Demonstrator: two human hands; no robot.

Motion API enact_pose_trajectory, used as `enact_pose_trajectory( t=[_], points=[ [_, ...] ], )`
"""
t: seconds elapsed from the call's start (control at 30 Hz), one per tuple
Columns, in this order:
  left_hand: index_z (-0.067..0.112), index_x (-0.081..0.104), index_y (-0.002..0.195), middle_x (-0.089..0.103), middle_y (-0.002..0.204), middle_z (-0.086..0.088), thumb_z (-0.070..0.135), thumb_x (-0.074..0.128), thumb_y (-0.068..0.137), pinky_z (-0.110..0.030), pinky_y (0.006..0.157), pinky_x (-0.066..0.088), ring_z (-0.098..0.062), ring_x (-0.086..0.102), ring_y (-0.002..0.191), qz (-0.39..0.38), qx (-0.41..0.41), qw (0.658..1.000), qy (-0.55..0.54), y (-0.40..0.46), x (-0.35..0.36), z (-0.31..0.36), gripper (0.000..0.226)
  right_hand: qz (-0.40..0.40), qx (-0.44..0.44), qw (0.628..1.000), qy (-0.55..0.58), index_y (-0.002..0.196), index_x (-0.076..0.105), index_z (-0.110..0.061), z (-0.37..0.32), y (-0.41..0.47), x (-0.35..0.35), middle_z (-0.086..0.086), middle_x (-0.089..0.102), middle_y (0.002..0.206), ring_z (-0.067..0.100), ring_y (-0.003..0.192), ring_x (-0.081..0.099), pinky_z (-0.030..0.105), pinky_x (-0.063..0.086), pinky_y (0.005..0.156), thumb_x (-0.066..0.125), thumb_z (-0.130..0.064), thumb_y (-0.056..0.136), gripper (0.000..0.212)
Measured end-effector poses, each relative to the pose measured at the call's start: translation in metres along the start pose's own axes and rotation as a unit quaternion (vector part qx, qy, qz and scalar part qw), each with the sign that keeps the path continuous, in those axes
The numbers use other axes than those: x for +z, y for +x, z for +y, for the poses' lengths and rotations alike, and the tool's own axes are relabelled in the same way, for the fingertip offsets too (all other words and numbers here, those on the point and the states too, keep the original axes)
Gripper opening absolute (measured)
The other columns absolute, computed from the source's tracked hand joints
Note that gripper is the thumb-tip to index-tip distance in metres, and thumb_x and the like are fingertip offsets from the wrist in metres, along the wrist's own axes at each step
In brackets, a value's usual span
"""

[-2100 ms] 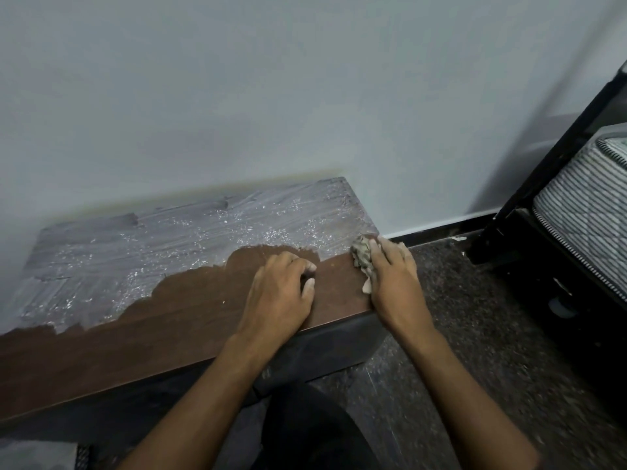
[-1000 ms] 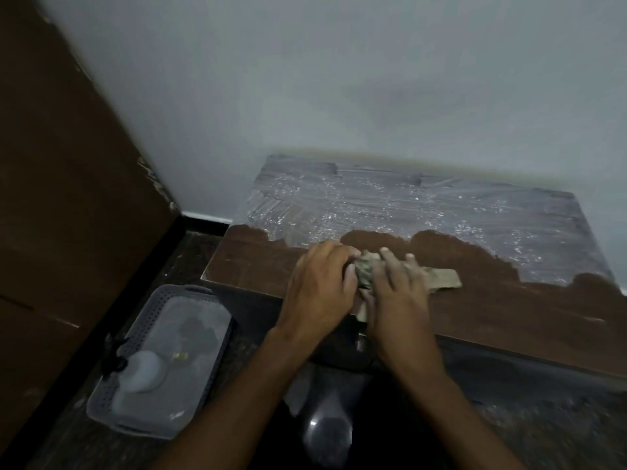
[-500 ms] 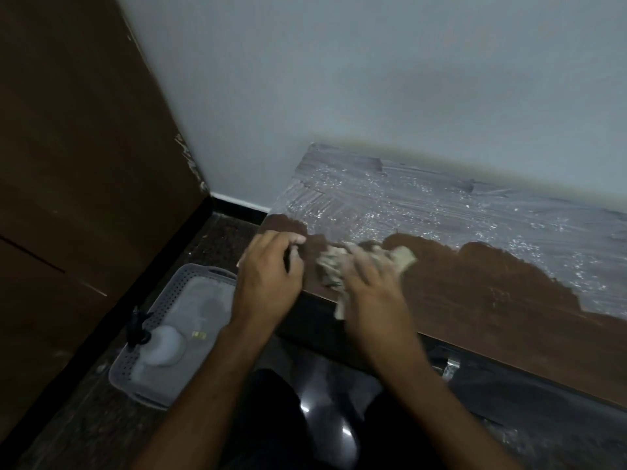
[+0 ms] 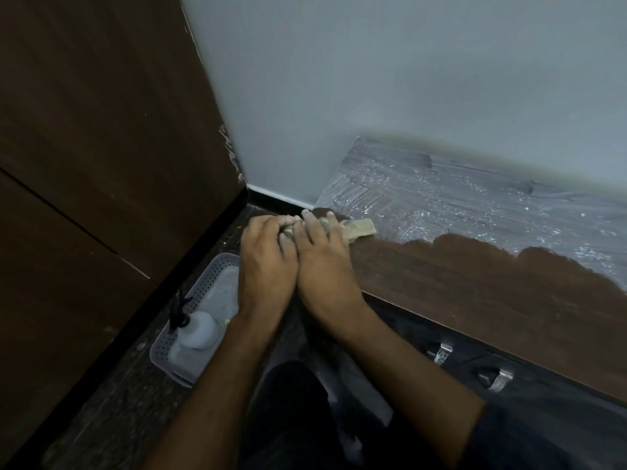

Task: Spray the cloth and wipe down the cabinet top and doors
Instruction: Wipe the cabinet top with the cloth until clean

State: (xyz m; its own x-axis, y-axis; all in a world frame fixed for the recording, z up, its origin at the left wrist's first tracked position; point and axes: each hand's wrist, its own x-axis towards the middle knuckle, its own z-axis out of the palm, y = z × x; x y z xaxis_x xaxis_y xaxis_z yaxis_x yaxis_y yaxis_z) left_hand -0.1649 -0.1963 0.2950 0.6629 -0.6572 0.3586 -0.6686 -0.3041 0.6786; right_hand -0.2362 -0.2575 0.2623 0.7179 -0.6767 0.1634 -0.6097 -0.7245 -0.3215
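A crumpled beige cloth (image 4: pixel 361 228) lies at the left end of the brown wooden cabinet top (image 4: pixel 475 283). My right hand (image 4: pixel 325 262) presses on it with fingers stretched forward, so only its right end shows. My left hand (image 4: pixel 268 266) lies right against the right one, its fingers curled onto the cloth's near-left end. The back half of the top is covered with pale, streaky residue (image 4: pixel 475 198). A white spray bottle (image 4: pixel 198 329) with a black trigger stands in a grey basket (image 4: pixel 207 283) on the floor, left of the cabinet.
A tall dark wooden panel (image 4: pixel 101 164) closes off the left side, and a pale wall runs behind the cabinet. Two metal handles (image 4: pixel 441 352) (image 4: pixel 497 378) sit on the dark cabinet doors below the top's front edge. My knee is low in the middle.
My right hand has slid the cloth leftward from the cabinet's right end to its left end. My left hand moved along with it and now touches the right hand at the cloth.
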Motion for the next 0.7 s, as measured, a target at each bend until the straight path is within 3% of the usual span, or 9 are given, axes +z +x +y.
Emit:
enact_pose_trajectory(
  t=[0.13, 0.2, 0.3, 0.5, 0.63, 0.7],
  points=[
    [0.016, 0.069, 0.105, 0.064, 0.11, 0.0, 0.007, 0.054, 0.088, -0.042, 0.094, 0.051, -0.02, 0.059, 0.105, 0.008, -0.024, 1.0, -0.002, 0.005, -0.007, -0.009, 0.024, 0.019, 0.015, 0.999, 0.024, 0.15, 0.036, -0.015, -0.002, -0.011, -0.018, 0.007, 0.029, 0.16, 0.04, 0.149, 0.015, 0.055, 0.018, 0.122, 0.046, -0.018, 0.1, 0.051],
    [0.017, 0.07, 0.105, 0.064, 0.11, 0.002, 0.008, 0.055, 0.089, -0.036, 0.092, 0.053, -0.015, 0.061, 0.102, -0.003, -0.031, 0.999, -0.032, 0.003, -0.007, -0.008, 0.024, 0.003, 0.027, 0.999, 0.025, 0.152, 0.032, -0.016, 0.009, -0.033, -0.033, 0.004, 0.026, 0.162, 0.038, 0.15, 0.014, 0.055, 0.017, 0.122, 0.051, -0.011, 0.096, 0.059],
    [0.018, 0.071, 0.105, 0.066, 0.108, 0.002, 0.005, 0.056, 0.09, -0.026, 0.087, 0.053, -0.009, 0.061, 0.097, -0.01, -0.039, 0.998, -0.054, -0.002, -0.005, -0.007, 0.025, 0.011, 0.05, 0.999, 0.013, 0.149, 0.04, -0.015, 0.035, -0.066, -0.043, 0.004, 0.035, 0.158, 0.04, 0.145, 0.026, 0.058, 0.027, 0.117, 0.056, -0.012, 0.092, 0.059],
    [0.013, 0.07, 0.109, 0.065, 0.109, 0.0, 0.008, 0.054, 0.088, -0.04, 0.09, 0.054, -0.018, 0.062, 0.1, 0.011, -0.027, 0.998, -0.048, -0.008, -0.001, -0.006, 0.026, 0.022, 0.037, 0.998, 0.034, 0.148, 0.041, -0.014, 0.015, -0.033, -0.03, 0.006, 0.035, 0.158, 0.039, 0.146, 0.024, 0.056, 0.024, 0.119, 0.049, -0.019, 0.099, 0.05],
    [0.004, 0.069, 0.109, 0.063, 0.111, -0.012, 0.005, 0.052, 0.084, -0.041, 0.095, 0.05, -0.029, 0.06, 0.104, 0.028, 0.002, 1.0, -0.002, -0.01, -0.009, -0.009, 0.03, -0.028, -0.004, 1.0, 0.003, 0.15, 0.036, -0.012, -0.011, 0.011, -0.002, 0.01, 0.032, 0.158, 0.039, 0.148, 0.02, 0.056, 0.019, 0.119, 0.025, -0.035, 0.1, 0.056],
    [0.006, 0.07, 0.106, 0.064, 0.11, -0.01, 0.005, 0.055, 0.087, -0.04, 0.094, 0.049, -0.028, 0.059, 0.105, 0.021, -0.006, 1.0, 0.01, -0.008, -0.012, -0.009, 0.025, -0.005, -0.021, 1.0, -0.013, 0.15, 0.035, -0.011, -0.005, 0.006, -0.005, 0.011, 0.031, 0.159, 0.039, 0.148, 0.02, 0.056, 0.019, 0.12, 0.041, -0.028, 0.099, 0.054]
  ],
)
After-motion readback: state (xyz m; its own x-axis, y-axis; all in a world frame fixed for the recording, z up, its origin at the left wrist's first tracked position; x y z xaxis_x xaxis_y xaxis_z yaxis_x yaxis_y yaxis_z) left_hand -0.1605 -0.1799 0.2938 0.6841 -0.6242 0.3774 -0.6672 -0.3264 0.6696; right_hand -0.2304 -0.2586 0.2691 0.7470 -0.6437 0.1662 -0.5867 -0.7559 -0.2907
